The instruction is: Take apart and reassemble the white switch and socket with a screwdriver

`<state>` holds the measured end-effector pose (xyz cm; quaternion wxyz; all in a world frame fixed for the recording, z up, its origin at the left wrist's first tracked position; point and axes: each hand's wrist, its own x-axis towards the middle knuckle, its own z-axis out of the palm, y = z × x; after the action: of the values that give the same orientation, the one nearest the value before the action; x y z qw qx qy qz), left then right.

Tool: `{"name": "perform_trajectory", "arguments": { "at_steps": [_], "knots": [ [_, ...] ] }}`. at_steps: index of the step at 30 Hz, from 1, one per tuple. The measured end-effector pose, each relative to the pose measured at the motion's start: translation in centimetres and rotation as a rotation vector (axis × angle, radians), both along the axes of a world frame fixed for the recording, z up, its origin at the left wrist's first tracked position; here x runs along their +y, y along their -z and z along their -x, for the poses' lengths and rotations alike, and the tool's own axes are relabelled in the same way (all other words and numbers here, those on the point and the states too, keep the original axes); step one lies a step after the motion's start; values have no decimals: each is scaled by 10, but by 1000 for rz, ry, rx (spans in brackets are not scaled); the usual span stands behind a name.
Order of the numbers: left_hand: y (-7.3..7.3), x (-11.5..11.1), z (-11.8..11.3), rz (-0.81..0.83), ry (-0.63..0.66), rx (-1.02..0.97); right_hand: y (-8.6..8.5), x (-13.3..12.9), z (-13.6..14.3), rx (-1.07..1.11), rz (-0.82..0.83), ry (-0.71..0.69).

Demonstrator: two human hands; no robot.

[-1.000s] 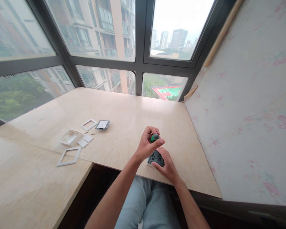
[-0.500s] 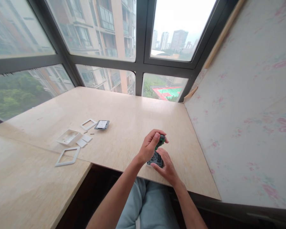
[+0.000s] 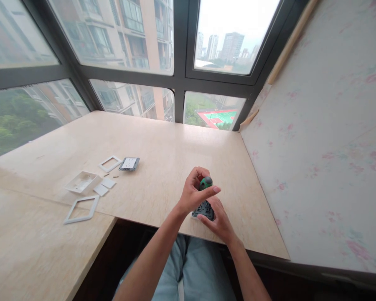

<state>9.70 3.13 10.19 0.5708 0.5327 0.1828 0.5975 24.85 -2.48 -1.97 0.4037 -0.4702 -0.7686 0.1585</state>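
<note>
My left hand (image 3: 194, 191) is wrapped round the green and grey handle of a screwdriver (image 3: 206, 182), its thumb stretched out to the right. The screwdriver stands over a dark socket module (image 3: 203, 210), whose back faces up near the table's front edge; its tip is hidden. My right hand (image 3: 219, 218) grips that module at its right side, thumb at the near edge and fingers at the far one. A white rim shows under the module's left edge.
To the left on the table (image 3: 163, 167) lie a white wall box (image 3: 83, 183), a second socket module (image 3: 129, 164), white frames (image 3: 81, 210), small white plates (image 3: 101, 190) and two screws (image 3: 115, 177). A papered wall (image 3: 316, 167) stands at right; windows (image 3: 131, 98) line the back.
My left hand has turned on the screwdriver handle; its thumb has swung out to the right and the handle's top now shows. My right hand keeps its hold. The view has shifted slightly.
</note>
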Motion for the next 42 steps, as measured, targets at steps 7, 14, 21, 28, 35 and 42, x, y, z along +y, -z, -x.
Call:
{"name": "perform_trajectory", "arguments": {
  "at_steps": [7, 14, 21, 28, 35, 42],
  "knots": [
    [-3, 1, 19, 40, 150, 104, -2, -1, 0, -22, -28, 1],
    [2, 0, 12, 81, 217, -32, -6, -2, 0, -22, 3, 5],
    [6, 9, 6, 8, 88, -31, -11, -2, 1, -14, 30, 5],
    [2, 9, 14, -52, 76, 140, -8, -2, 1, -27, 14, 19],
    [6, 8, 5, 86, 204, 19, -7, -2, 0, -25, 7, 9],
    [10, 8, 2, 72, 140, 23, -9, -2, 0, 3, 53, 5]
  ]
}}
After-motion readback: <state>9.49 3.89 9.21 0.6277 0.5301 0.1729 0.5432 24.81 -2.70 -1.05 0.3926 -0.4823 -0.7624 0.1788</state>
